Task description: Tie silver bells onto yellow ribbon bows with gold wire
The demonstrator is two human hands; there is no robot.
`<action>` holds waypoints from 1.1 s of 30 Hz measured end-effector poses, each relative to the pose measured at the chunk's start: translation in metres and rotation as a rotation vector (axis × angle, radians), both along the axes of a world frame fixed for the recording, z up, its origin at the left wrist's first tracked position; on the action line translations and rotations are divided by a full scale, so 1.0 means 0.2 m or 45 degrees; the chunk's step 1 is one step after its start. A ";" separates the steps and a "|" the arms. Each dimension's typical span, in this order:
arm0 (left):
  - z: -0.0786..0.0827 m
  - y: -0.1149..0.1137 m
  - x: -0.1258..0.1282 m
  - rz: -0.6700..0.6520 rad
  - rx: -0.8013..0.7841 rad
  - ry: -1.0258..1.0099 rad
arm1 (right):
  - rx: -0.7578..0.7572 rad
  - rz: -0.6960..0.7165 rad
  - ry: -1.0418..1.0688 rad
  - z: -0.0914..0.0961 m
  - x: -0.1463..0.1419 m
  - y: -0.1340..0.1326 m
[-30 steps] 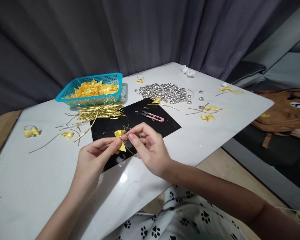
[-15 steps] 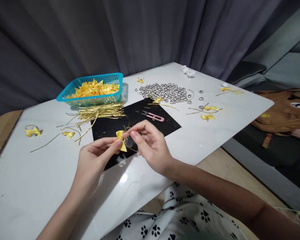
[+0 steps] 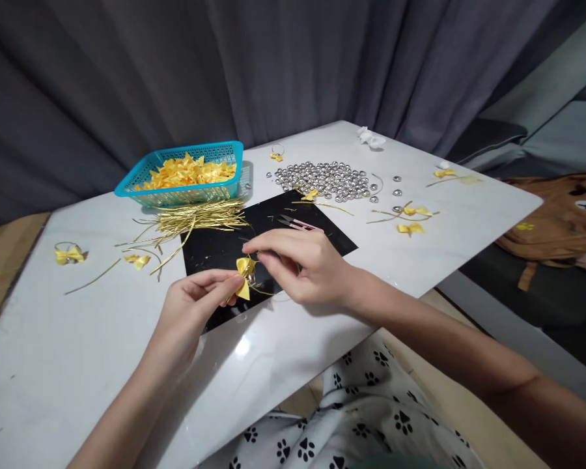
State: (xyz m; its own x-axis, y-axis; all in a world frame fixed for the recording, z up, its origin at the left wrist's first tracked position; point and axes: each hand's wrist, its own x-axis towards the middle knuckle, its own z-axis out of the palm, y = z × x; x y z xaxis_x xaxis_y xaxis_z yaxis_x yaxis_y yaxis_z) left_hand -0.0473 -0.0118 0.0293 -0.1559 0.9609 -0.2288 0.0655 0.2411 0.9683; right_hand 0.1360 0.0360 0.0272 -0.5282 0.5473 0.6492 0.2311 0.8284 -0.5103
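My left hand (image 3: 188,309) pinches a yellow ribbon bow (image 3: 245,291) between thumb and fingertips, above the near part of a black mat (image 3: 224,247). Against the bow sits a small shiny silver piece (image 3: 251,278), and thin gold wire ends stick out around it. My right hand (image 3: 310,266) hovers just right of the bow. Its index finger reaches out over the wire ends, with the thumb a little apart below; the other fingers are curled. Pink-handled thread snips (image 3: 300,224) lie on the mat, partly hidden behind my right hand.
A blue basket (image 3: 180,193) of yellow bows stands at the back left, with a bundle of gold wires (image 3: 200,216) before it. Silver rounded pieces (image 3: 327,179) are heaped behind the mat. Loose bows (image 3: 410,228) lie right and left; crumpled white tissue (image 3: 371,137) lies at the back.
My right fingertips have moved up and away from the bow, and the thumb and index finger have parted. My left hand keeps its hold, with the bow turned slightly.
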 end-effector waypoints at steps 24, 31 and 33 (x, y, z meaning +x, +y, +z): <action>-0.04 0.02 -0.03 -0.100 0.063 0.140 | 0.006 0.174 -0.066 -0.05 -0.03 0.07; -0.03 0.02 -0.03 -0.069 0.027 0.048 | -0.554 0.130 0.350 -0.07 -0.05 0.03; -0.03 0.02 -0.03 -0.055 0.003 -0.002 | -0.696 0.171 0.413 -0.07 -0.06 0.01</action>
State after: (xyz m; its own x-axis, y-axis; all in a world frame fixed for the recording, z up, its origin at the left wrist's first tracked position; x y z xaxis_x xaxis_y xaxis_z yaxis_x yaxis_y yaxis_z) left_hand -0.0533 -0.0084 0.0240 -0.1139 0.9672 -0.2271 0.0740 0.2362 0.9689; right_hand 0.1247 0.0390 0.0134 -0.4388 0.7869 0.4340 -0.0933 0.4404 -0.8929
